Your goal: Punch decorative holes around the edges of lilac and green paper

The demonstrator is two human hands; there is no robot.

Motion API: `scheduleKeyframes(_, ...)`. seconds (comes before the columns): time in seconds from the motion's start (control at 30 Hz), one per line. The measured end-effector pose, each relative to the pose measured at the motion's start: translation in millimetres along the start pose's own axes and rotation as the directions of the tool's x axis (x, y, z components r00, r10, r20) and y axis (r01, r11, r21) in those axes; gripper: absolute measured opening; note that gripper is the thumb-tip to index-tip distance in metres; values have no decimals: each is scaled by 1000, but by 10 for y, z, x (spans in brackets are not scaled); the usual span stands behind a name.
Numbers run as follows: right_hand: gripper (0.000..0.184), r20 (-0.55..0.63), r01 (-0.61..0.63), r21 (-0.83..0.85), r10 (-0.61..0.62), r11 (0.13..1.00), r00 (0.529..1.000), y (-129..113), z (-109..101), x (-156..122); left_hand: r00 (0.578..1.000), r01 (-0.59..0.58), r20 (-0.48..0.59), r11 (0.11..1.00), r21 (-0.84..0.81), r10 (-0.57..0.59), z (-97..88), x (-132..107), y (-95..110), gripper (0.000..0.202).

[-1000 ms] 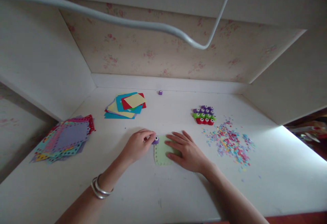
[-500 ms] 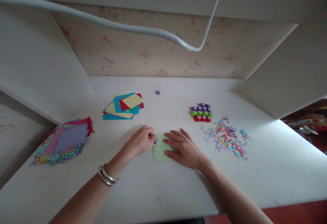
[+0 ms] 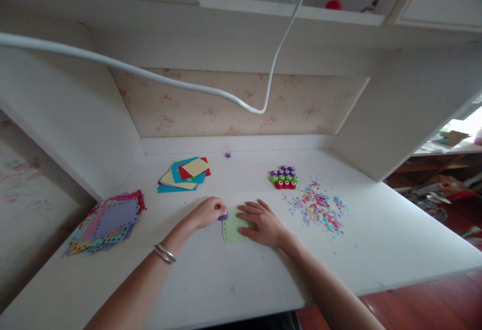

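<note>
A light green sheet of paper (image 3: 232,230) lies on the white desk, with a row of punched marks along its left and lower edges. At its upper left corner sits a small purple craft punch (image 3: 223,216). My left hand (image 3: 209,211) is closed around this punch, partly hiding it. My right hand (image 3: 262,223) lies flat on the right part of the sheet, fingers spread and pointing left. It covers the sheet's right side.
Coloured paper (image 3: 184,175) is stacked behind my left hand. Edge-punched sheets (image 3: 116,217) are piled at far left. Purple, green and red punches (image 3: 285,177) stand grouped at right, beside scattered confetti (image 3: 320,207). Another purple punch (image 3: 228,154) stands near the back. A white cable (image 3: 211,89) hangs ahead.
The view has tilted upward, bringing the shelf above into sight. My left hand still grips the punch at the sheet's corner, and more of the punch shows. My right hand remains on the paper.
</note>
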State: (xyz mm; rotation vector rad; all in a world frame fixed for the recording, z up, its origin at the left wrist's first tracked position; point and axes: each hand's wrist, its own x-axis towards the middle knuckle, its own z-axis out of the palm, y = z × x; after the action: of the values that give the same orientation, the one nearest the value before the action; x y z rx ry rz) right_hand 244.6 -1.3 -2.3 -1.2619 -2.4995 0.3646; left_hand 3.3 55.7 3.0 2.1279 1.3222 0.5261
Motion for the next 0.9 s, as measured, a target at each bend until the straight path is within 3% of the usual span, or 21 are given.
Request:
scheduleKeyframes(0.23,43,-2,6,25,-6,1000,1000,20,-11,-1,994,-19,-106,997,80,27,-331,-230,-216,33)
scheduleKeyframes(0.37,42,9,8,35,-8,999,1000,43,-11,4,993,-40,-110,995,92,50,-312,-388,-338,23)
scheduleKeyframes(0.47,42,-1,16,59,-16,998,1000,61,-14,11,981,-38,-187,994,105,58,-222,-453,-385,30)
scheduleKeyframes(0.57,44,-99,30,135,-17,990,995,39,-38,25,968,-47,-245,997,61,60,-112,-468,-300,32)
scheduleKeyframes(0.67,49,-202,49,281,10,959,979,-72,-84,44,973,-98,-212,994,-44,87,21,-458,-65,50)
scheduleKeyframes(0.8,38,-213,132,451,-37,883,976,-264,-135,81,971,-152,-200,984,-97,131,184,-429,223,47)
scheduleKeyframes(0.9,27,-200,77,526,34,847,979,-216,-177,130,966,-111,-247,986,-122,78,241,-409,260,41)
